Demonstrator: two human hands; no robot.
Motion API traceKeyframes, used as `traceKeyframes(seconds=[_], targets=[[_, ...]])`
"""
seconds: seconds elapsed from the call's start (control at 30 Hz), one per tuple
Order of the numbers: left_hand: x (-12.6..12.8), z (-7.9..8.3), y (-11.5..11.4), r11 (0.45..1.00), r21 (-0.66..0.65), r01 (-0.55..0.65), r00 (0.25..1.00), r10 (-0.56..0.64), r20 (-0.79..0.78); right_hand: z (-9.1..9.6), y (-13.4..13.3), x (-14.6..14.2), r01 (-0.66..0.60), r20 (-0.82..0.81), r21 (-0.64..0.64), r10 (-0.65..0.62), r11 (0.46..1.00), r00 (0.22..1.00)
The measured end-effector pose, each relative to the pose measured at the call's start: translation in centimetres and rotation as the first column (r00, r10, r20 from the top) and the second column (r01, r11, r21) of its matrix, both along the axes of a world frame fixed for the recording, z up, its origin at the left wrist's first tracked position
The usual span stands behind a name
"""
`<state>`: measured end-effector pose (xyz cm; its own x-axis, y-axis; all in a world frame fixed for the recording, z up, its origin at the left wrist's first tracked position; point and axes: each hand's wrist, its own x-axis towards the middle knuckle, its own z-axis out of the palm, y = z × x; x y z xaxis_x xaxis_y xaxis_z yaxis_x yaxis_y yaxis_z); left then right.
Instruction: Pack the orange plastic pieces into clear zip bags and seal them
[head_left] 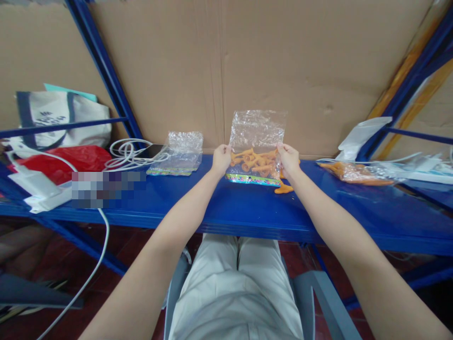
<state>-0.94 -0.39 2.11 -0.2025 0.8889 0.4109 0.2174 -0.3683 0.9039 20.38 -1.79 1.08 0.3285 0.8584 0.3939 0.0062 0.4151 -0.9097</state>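
Between my two hands a clear plastic bag (260, 126) is held up by its side edges above the blue shelf. Several orange plastic pieces (252, 160) with flared ends show in its lower half, and a colourful printed strip runs along its bottom. My left hand (222, 159) pinches the left edge; my right hand (288, 159) is closed on the right edge. Beneath the right hand, a loose orange piece (283, 190) lies on the shelf, with more orange partly hidden behind the bag and hand.
Flat clear bags (182, 153) lie to the left beside a coiled white cable (129, 153). Further left are a red bag (76, 158), a canvas tote (88, 120) and a white power strip (49, 196). A filled bag (361, 174) rests at the right. Cardboard (283, 61) stands behind.
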Motion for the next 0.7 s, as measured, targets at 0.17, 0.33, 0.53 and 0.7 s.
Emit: traceKeyframes(seconds=[0.17,0.33,0.53,0.7], targets=[[-0.1,-0.2,0.0,1.0,-0.008,0.004,0.999,-0.004,-0.046,0.2,-0.3,0.1,-0.027,-0.026,-0.028,0.026,0.999,0.999],[0.0,-0.4,-0.7,0.996,-0.039,0.086,0.993,-0.088,-0.074,0.6,-1.0,-0.1,-0.009,-0.119,-0.055,0.002,0.998,0.993],[0.5,-0.7,-0.9,0.983,-0.033,0.178,0.982,-0.179,-0.052,1.1,-1.4,-0.3,0.009,-0.149,-0.091,-0.023,0.996,0.989],[0.7,-0.5,-1.0,0.979,-0.091,0.181,0.983,-0.18,0.021,0.5,-0.7,0.3,-0.012,-0.096,-0.097,0.003,0.995,0.995]])
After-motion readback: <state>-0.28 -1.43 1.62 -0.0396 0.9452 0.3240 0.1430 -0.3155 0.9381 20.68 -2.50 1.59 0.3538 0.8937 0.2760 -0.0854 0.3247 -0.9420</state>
